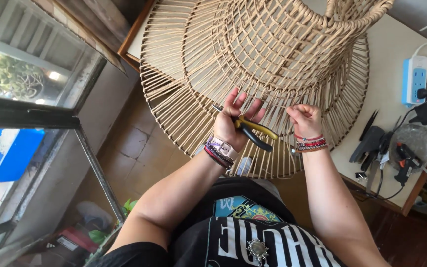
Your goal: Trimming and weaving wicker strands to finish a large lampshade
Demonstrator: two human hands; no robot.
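Tan woven lampshade [268, 54], yellow-and-black pliers [255, 132], blue power strip [415, 79]

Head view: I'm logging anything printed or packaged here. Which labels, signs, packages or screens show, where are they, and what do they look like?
No packages, signs or screens show.
Shirt print: bottom centre, on the person's black shirt; big white block letters under a teal and yellow patch.
Power strip: right, on the table; upright white and blue block, its markings too small to tell.
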